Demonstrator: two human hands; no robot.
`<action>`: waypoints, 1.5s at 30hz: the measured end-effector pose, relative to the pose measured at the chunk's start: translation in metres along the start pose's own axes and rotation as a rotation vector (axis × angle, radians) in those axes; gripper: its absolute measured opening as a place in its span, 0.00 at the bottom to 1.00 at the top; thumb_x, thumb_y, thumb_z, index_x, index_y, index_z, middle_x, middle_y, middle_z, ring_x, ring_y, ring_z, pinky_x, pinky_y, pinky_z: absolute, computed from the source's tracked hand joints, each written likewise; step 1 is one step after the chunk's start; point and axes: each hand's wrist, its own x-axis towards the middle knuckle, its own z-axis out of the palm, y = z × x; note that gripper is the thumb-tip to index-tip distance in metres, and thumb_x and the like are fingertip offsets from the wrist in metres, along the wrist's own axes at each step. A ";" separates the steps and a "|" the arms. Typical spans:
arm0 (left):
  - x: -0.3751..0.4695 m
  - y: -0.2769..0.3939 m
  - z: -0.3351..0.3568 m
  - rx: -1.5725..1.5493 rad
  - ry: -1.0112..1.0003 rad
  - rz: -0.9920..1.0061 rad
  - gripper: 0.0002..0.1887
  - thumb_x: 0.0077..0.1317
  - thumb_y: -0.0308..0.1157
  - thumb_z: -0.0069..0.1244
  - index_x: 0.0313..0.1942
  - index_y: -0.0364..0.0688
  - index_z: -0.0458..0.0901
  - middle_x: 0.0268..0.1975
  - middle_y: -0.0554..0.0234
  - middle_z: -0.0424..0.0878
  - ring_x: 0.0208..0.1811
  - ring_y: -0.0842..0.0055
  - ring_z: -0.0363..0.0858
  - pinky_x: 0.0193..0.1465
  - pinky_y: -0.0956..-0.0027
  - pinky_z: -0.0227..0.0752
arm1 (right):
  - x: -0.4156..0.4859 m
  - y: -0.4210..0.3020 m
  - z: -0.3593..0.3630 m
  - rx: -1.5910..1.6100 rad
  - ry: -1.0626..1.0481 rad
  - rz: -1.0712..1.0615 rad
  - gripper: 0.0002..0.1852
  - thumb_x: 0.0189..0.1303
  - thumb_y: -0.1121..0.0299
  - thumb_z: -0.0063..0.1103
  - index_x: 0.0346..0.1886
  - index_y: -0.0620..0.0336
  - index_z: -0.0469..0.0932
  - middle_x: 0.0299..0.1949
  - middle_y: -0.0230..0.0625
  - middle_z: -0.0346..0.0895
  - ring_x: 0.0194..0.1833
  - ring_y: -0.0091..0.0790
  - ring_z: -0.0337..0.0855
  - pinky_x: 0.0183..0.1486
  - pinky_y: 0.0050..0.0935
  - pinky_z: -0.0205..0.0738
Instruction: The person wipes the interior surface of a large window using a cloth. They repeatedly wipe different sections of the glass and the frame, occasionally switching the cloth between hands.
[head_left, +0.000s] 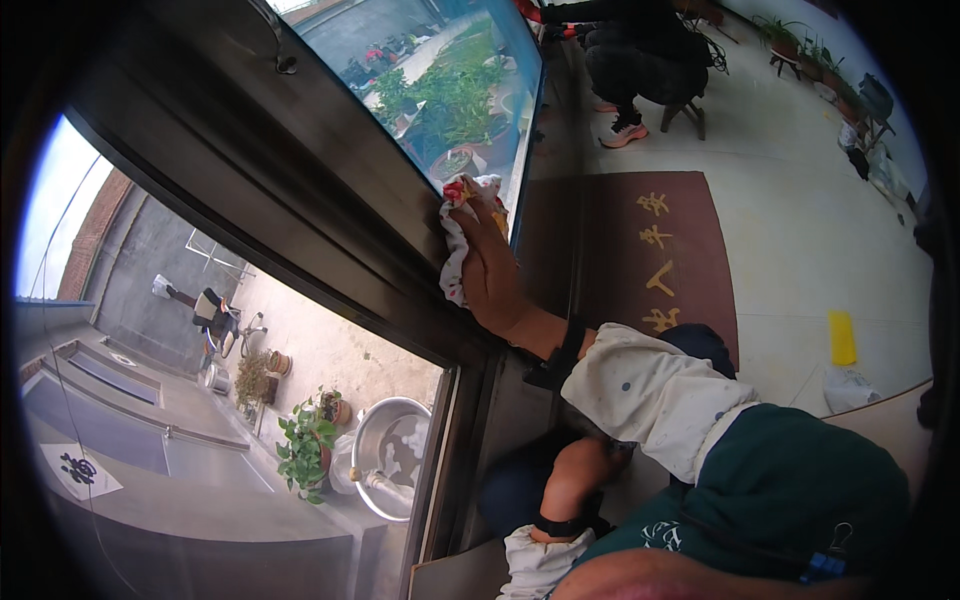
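Note:
My right hand (491, 274) is shut on a white cloth with a red and yellow floral print (457, 259). It presses the cloth against the dark metal frame (360, 217), at the lower corner of a blue-edged glass pane (450, 90). My left hand (581, 469) hangs low near my dark-clothed knee (517, 484), away from the frame. Its fingers are blurred and in shadow, so whether they hold anything is unclear. Patterned white sleeve covers (652, 382) are on my forearms.
A brown doormat with yellow writing (615, 247) lies on the tiled floor (795, 247). Beyond it a person in dark clothes (645, 67) sits on a low stool (684, 116). Through the lower glass show a metal basin (360, 457), potted plants (306, 442) and an office chair (217, 322).

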 end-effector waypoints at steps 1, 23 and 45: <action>-0.001 0.001 0.000 -0.002 0.022 0.007 0.24 0.65 0.54 0.51 0.43 0.40 0.87 0.40 0.40 0.86 0.43 0.47 0.85 0.45 0.49 0.79 | -0.008 0.004 0.001 0.033 0.003 0.030 0.24 0.70 0.78 0.36 0.68 0.65 0.70 0.75 0.55 0.60 0.77 0.55 0.58 0.76 0.40 0.49; -0.005 0.007 -0.006 -0.081 -0.071 0.058 0.21 0.65 0.50 0.50 0.40 0.40 0.88 0.34 0.45 0.87 0.37 0.49 0.86 0.44 0.54 0.79 | -0.184 0.114 -0.022 -0.265 0.204 0.530 0.22 0.71 0.75 0.40 0.66 0.60 0.72 0.62 0.52 0.76 0.65 0.54 0.75 0.67 0.37 0.67; 0.014 -0.030 -0.008 -0.623 -0.158 0.290 0.26 0.72 0.45 0.54 0.59 0.32 0.81 0.55 0.54 0.85 0.58 0.71 0.79 0.63 0.70 0.69 | -0.118 0.093 -0.073 0.917 -0.035 1.759 0.20 0.73 0.58 0.41 0.29 0.55 0.80 0.28 0.40 0.81 0.30 0.46 0.81 0.38 0.54 0.78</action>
